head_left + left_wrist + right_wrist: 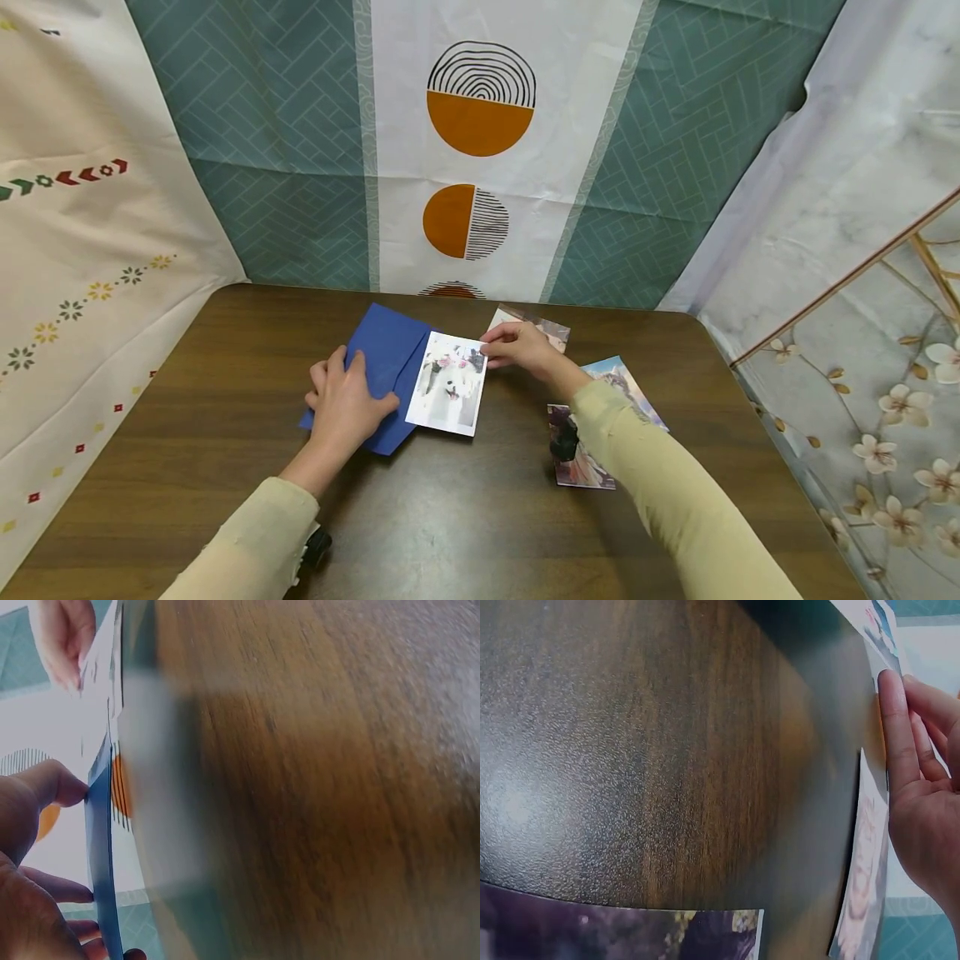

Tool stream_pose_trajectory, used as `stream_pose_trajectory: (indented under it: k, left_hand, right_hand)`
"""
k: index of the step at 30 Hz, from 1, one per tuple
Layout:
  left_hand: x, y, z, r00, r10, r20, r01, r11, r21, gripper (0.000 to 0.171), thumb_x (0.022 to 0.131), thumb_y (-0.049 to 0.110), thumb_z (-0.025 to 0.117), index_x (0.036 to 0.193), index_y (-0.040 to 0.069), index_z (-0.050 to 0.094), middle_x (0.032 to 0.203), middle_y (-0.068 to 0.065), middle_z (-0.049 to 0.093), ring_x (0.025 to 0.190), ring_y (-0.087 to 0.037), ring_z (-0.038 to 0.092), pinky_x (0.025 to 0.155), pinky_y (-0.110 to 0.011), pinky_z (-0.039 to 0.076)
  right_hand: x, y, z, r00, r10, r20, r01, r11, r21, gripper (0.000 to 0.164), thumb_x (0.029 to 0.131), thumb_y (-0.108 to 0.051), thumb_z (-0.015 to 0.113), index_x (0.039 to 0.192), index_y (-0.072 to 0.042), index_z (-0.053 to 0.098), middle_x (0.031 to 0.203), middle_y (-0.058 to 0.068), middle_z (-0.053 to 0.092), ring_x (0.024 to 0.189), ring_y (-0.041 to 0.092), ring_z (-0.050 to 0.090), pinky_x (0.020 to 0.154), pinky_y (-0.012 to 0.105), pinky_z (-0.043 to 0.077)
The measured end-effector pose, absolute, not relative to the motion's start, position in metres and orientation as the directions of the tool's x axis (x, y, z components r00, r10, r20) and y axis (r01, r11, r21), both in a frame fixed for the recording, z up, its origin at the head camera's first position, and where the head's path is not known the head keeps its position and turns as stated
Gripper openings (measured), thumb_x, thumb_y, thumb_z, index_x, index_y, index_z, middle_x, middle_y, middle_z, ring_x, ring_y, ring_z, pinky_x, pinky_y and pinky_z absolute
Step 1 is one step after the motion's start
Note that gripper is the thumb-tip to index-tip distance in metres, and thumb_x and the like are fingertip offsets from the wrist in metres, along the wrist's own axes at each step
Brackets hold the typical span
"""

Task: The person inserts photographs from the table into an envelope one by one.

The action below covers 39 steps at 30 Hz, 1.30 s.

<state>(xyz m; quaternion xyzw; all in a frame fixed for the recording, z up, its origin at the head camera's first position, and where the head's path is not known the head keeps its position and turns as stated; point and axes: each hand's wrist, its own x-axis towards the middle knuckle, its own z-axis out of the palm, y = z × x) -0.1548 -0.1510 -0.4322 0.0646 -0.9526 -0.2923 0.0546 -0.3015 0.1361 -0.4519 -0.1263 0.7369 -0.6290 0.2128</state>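
Note:
A blue envelope [397, 333] lies tilted on the left part of the brown table. My left hand [348, 408] holds it, thumb spread toward its lower right side and fingers over its left part. In the left wrist view the envelope [101, 847] appears edge-on, with a fingertip showing beyond it. Thumb and fingers of my right hand [521, 346] pinch the upper right corner of a photo card [450, 387] showing a white fluffy dog. The card's left edge meets the envelope's right side; whether it is inside or on top I cannot tell.
Behind my right hand lies another picture card [555, 333]. Two more cards, one light blue [622, 379] and one dark purple [588, 475], lie partly under my right forearm. Patterned cloths hang behind and beside the table [450, 533].

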Motion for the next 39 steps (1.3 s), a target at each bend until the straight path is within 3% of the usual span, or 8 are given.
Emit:
stream_pose_trajectory:
  k: [13,33,39]
  left_hand:
    - [-0.158,-0.147,-0.431,-0.984,-0.158,0.079,-0.085,0.818,0.569,0.086,0.087,0.028,0.079,0.153,-0.014,0.044,0.164,-0.037,0.027,0.144,-0.058,0.022,0.099,-0.083,0.032]
    - [-0.159,-0.139,-0.431,-0.986,-0.157,0.061,-0.093,0.808,0.582,0.086,0.088,0.029,0.076,0.155,-0.013,0.043,0.165,-0.035,0.025,0.146,-0.056,0.02,0.101,-0.081,0.032]
    - [-0.16,-0.136,-0.432,-0.985,-0.161,0.055,-0.099,0.807,0.582,0.087,0.088,0.029,0.077,0.156,-0.012,0.043,0.165,-0.035,0.025,0.147,-0.056,0.019,0.102,-0.08,0.032]
  right_hand:
    - [-0.303,0.123,-0.451,-0.855,-0.475,-0.206,0.103,0.234,-0.967,0.021,0.099,0.009,0.068,0.118,0.017,0.069,0.09,0.007,0.072,0.078,0.016,0.074,0.077,0.035,0.065]
    - [-0.306,0.099,-0.445,-0.881,-0.438,-0.179,0.12,0.159,-0.98,0.026,0.097,0.013,0.068,0.122,0.019,0.067,0.09,0.006,0.072,0.075,0.014,0.072,0.074,0.031,0.064]
    - [-0.306,0.094,-0.447,-0.893,-0.414,-0.176,0.131,0.133,-0.982,0.025,0.098,0.008,0.07,0.122,0.017,0.069,0.092,0.007,0.073,0.076,0.015,0.073,0.079,0.036,0.065]
